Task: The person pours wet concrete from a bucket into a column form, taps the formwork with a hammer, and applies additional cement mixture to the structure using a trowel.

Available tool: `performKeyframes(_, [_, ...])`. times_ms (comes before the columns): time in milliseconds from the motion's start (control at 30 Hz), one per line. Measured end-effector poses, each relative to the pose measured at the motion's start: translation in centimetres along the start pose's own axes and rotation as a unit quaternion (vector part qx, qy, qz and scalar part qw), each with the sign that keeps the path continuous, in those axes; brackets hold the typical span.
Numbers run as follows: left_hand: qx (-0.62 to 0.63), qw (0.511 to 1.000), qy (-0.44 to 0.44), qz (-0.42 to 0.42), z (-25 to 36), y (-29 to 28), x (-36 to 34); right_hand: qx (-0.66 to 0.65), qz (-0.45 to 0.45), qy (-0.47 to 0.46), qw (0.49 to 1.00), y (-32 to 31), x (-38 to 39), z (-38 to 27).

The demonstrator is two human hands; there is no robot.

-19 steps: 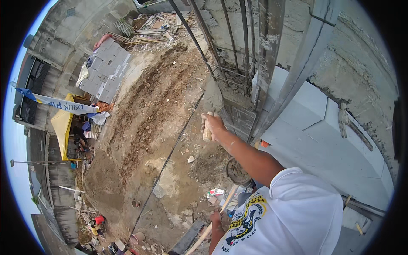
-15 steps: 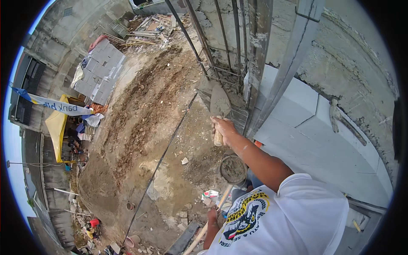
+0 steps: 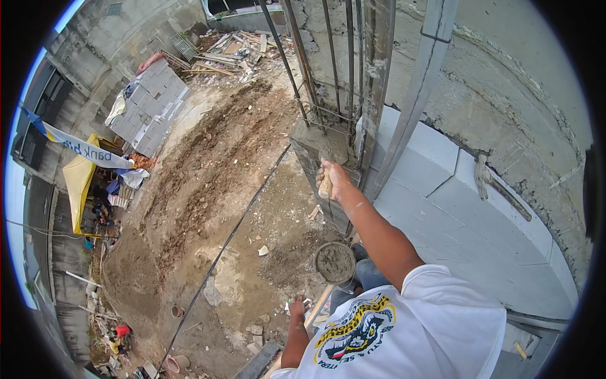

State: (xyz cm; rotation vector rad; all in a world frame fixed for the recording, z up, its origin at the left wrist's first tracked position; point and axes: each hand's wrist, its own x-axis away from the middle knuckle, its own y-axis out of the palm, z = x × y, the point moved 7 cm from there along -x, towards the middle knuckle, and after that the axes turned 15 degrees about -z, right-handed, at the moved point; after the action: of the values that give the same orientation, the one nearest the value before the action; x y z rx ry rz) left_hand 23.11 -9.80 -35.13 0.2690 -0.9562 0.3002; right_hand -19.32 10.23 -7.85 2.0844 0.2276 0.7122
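Observation:
My right hand (image 3: 338, 180) is closed round the wooden handle (image 3: 325, 187) of a trowel. The trowel's blade is hard to make out against wet grey concrete (image 3: 320, 140) at the top of a boarded column form (image 3: 319, 172), where steel bars (image 3: 334, 63) stand up. My left hand (image 3: 296, 307) is lower down, beside a pale wooden pole (image 3: 320, 302). Its fingers look loosely apart and no held thing shows. Between the two arms sits a round bucket (image 3: 335, 262) with grey mortar in it, next to my leg.
Pale blocks (image 3: 467, 218) form a wall at right, with a hammer-like tool (image 3: 502, 186) lying on top. A dark cable (image 3: 233, 243) crosses over the dirt ground (image 3: 208, 164) far below. Stacked grey blocks (image 3: 149, 104), scrap timber (image 3: 233, 54) and a yellow canopy (image 3: 79, 189) stand beyond.
My right hand has drawn slightly down and right, and the trowel's blade no longer shows plainly. My left hand has moved left, off the wooden pole. The whole view has shifted a little.

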Motion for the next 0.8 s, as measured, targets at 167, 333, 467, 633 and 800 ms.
performKeyframes(167, [0.005, 0.999, -0.029, 0.015, -3.2, -2.0, 2.5, -0.034, 0.036, 0.004, 0.999, 1.4, 0.2, 2.4])
performKeyframes(333, [-0.009, 0.998, -0.05, 0.031, -9.7, -4.6, 2.8, 0.068, 0.054, 0.001, 0.996, 2.4, 7.3, 7.8])
performKeyframes(467, [0.007, 0.996, -0.09, 0.022, -8.0, -2.7, 4.9, 0.134, -0.019, 0.024, 0.99, 2.7, 3.7, 7.0])
performKeyframes(633, [0.057, 0.997, -0.035, 0.046, -6.8, -3.1, 5.2, 0.047, -0.001, -0.024, 0.999, 6.3, -4.7, 4.2])
performKeyframes(800, [0.076, 0.996, -0.001, 0.051, -4.1, -2.1, 5.3, -0.072, 0.113, -0.077, 0.988, 5.5, -10.2, 4.4])
